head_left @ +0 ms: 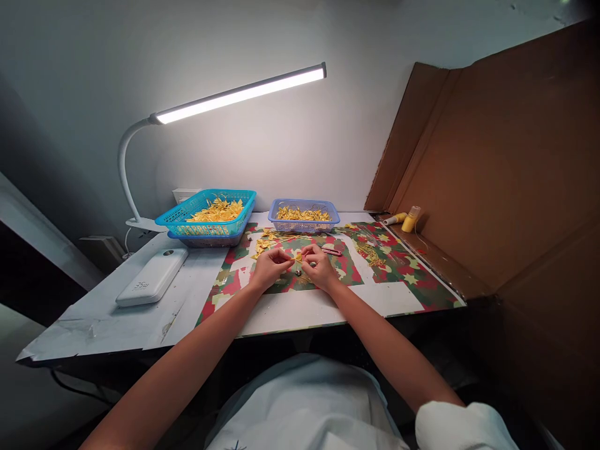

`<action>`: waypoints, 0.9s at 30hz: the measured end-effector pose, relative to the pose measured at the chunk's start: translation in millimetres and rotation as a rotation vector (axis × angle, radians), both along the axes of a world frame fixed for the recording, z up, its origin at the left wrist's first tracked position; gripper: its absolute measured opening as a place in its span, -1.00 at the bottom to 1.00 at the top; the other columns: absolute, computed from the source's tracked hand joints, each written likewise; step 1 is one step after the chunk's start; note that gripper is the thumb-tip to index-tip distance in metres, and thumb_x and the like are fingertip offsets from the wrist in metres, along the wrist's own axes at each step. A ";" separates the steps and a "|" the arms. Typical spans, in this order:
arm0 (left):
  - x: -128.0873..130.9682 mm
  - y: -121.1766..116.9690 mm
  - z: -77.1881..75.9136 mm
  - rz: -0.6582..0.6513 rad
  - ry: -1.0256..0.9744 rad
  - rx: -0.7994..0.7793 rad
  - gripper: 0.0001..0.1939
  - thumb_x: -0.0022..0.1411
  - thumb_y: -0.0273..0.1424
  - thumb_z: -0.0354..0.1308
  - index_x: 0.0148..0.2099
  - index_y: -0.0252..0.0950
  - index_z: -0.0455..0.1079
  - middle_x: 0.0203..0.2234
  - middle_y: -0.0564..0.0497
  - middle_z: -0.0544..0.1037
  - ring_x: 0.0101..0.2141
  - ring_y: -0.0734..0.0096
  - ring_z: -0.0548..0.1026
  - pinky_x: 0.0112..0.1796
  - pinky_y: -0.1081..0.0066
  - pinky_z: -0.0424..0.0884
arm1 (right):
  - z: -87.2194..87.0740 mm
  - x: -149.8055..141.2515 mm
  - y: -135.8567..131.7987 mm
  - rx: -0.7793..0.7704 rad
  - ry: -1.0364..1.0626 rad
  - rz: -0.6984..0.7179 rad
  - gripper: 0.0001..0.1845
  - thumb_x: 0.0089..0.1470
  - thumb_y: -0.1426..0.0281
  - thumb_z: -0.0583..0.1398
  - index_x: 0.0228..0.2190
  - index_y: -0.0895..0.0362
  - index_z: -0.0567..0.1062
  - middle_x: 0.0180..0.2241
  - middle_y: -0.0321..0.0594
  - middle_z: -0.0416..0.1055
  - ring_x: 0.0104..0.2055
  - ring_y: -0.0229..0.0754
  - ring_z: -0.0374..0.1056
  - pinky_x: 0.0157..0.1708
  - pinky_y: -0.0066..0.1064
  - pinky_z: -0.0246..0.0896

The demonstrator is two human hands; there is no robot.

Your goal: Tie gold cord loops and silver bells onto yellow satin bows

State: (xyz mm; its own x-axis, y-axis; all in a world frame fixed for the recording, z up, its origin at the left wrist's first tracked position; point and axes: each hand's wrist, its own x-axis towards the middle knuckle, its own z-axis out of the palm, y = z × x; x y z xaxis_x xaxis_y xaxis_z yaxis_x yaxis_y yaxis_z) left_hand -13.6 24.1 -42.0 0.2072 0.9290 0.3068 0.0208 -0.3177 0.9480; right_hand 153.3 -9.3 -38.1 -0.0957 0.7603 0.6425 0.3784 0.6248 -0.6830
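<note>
My left hand (pixel 270 267) and my right hand (pixel 320 267) meet above the patterned table cover, fingertips almost touching. Both are closed in a pinch on a small yellow piece (pixel 299 257), which looks like a leaf or petal on a thin stem; its exact shape is too small to tell. Just below the fingers lies a small round metallic object (pixel 298 272). Several yellow leaf-shaped pieces (pixel 263 245) are spread behind my left hand. Beyond my right hand rests a pinkish-red tool (pixel 332 252), and farther right is a heap of thin golden strands (pixel 370 254).
A turquoise basket (pixel 175 220) of yellow pieces sits stacked on a blue one at back left. Another blue basket (pixel 304 227) stands behind my hands. A white power bank (pixel 152 278), a lit lamp (pixel 241 94), yellow bottles (pixel 410 220) and a cardboard wall (pixel 506 162) surround the workspace.
</note>
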 end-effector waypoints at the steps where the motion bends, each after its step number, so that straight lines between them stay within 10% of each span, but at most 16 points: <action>1: 0.1 -0.2 0.1 0.003 0.000 0.003 -0.77 -0.17 -0.33 0.37 -0.51 -0.32 0.40 -0.63 0.09 0.48 -0.61 0.50 0.42 -0.56 0.51 0.30 | 0.0 -0.2 0.0 0.003 0.000 -0.004 -0.74 -0.10 0.50 0.08 -0.74 0.11 0.24 -0.32 -0.19 0.30 -0.22 -0.17 0.30 -0.17 -0.29 0.24; 27: 2.3 -5.0 4.4 0.047 0.017 0.045 -0.82 -0.16 -0.35 0.34 -0.53 -0.31 0.41 -0.63 0.08 0.49 -0.61 0.50 0.42 -0.55 0.51 0.30 | -3.4 -2.1 1.3 0.070 0.000 -0.023 -0.75 -0.10 0.51 0.09 -0.73 0.10 0.22 -0.33 -0.19 0.29 -0.23 -0.16 0.31 -0.17 -0.27 0.24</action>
